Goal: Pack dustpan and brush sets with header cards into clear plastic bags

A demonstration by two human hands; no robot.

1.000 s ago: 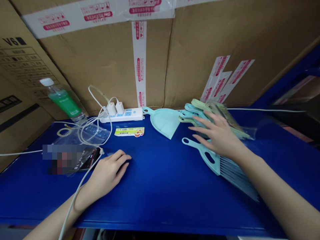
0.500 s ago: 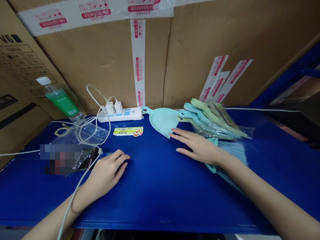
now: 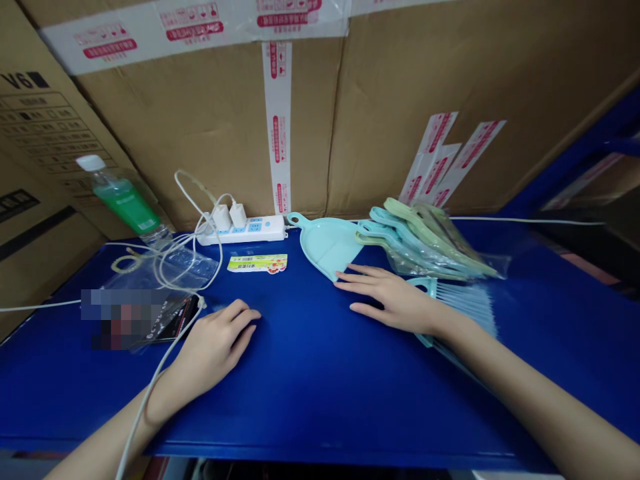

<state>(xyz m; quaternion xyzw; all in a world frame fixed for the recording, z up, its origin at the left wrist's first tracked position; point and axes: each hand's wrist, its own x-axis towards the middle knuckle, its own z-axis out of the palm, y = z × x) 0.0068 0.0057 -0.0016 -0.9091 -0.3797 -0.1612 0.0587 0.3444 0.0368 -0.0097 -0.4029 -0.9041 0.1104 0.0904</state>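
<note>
My right hand [image 3: 387,297] is open over the blue table, palm down and fingers stretched out. Its fingertips are at the near corner of a light-blue dustpan [image 3: 330,241], which lies flat. Partly behind that hand and forearm lies a light-blue brush [image 3: 467,308] with pale bristles; its handle is hidden. My left hand [image 3: 220,337] rests on the table, fingers loosely curved and thumb apart, holding nothing. A white cable [image 3: 165,363] runs across the left wrist. Past the right hand, several bagged green and blue dustpan sets [image 3: 425,240] lie stacked.
A white power strip [image 3: 270,229] with two plugs stands against the large cardboard box [image 3: 210,133]. In front lies a yellow-green printed card [image 3: 257,263]. To the left are a leaning bottle [image 3: 127,203], tangled white cables, clear plastic bags [image 3: 195,267] and a dark package [image 3: 177,317].
My right hand has shifted slightly left and towards me, its fingertips now at the dustpan's near corner. The dustpan has moved slightly to the right. My left hand stays put.
</note>
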